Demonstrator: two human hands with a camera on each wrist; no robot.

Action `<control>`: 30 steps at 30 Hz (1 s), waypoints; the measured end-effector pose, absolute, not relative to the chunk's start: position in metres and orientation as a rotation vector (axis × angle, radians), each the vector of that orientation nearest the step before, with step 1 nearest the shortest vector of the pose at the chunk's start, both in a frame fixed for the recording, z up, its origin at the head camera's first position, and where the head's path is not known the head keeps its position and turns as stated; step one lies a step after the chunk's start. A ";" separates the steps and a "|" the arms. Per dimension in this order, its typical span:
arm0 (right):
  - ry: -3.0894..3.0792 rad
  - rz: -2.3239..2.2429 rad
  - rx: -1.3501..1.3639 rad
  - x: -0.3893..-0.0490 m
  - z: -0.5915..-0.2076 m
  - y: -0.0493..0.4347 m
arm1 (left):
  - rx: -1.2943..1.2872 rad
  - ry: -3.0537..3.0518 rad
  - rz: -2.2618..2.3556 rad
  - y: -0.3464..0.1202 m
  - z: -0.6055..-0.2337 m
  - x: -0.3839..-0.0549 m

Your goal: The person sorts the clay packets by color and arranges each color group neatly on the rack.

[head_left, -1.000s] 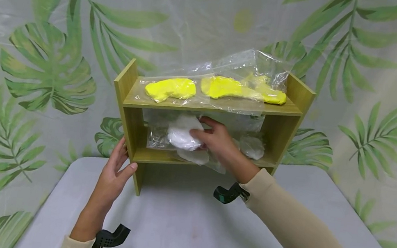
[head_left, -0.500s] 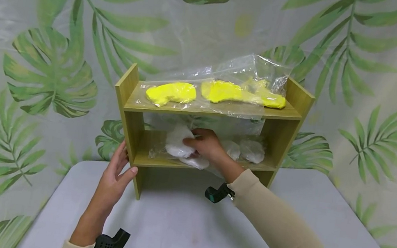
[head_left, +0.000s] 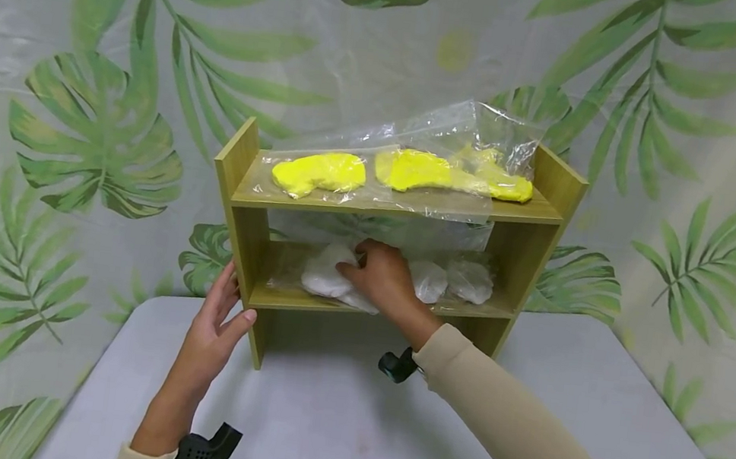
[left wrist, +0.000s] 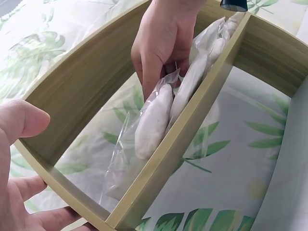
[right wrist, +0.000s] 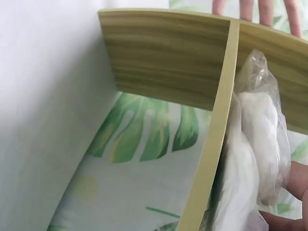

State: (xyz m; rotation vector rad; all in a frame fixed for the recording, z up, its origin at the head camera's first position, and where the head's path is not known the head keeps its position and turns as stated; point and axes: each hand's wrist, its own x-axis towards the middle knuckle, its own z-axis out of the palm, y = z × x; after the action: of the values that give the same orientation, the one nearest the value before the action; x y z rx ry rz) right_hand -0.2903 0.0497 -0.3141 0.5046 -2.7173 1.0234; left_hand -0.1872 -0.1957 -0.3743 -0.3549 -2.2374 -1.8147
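Note:
A clear plastic bag with a white lump (head_left: 324, 273) lies on the middle shelf of a small wooden rack (head_left: 245, 241), partly over another bagged white piece (head_left: 359, 302). At this bag's right end, my right hand (head_left: 386, 276) pinches the plastic between thumb and fingers; some fingertips are hidden. My left hand (head_left: 211, 325) rests against the rack's left side panel, its fingers on the outer face and the thumb near the front edge. In the right wrist view the bag (right wrist: 262, 130) leans over the white piece (right wrist: 236, 183) on the shelf.
More bagged white lumps (head_left: 470, 281) sit on the right of the middle shelf. Yellow pieces (head_left: 318, 172) in clear bags lie along the top shelf. The rack stands on a white table (head_left: 330, 424) before a leaf-printed cloth (head_left: 389, 56).
My right hand has moved left and lowered the bagged white lump onto the middle shelf, and white lumps behind it now show more. The left hand stays at the side panel.

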 end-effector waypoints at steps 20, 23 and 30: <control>-2.619 1.125 0.582 -0.261 -0.296 0.079 | -0.276 -2.218 -1.863 -0.205 -0.379 -0.184; -2.597 1.124 0.581 -0.256 -0.291 0.087 | -0.282 -2.223 -1.853 -0.206 -0.377 -0.185; -2.574 1.116 0.618 -0.232 -0.284 0.111 | -0.249 -2.268 -1.822 -0.207 -0.378 -0.180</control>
State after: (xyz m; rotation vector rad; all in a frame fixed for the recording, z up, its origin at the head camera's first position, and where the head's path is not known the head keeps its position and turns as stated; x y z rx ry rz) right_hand -0.2324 0.1107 -0.2836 0.6179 -2.5738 1.1164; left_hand -0.1805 -0.2075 -0.3775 -0.2494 -2.2679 -1.8219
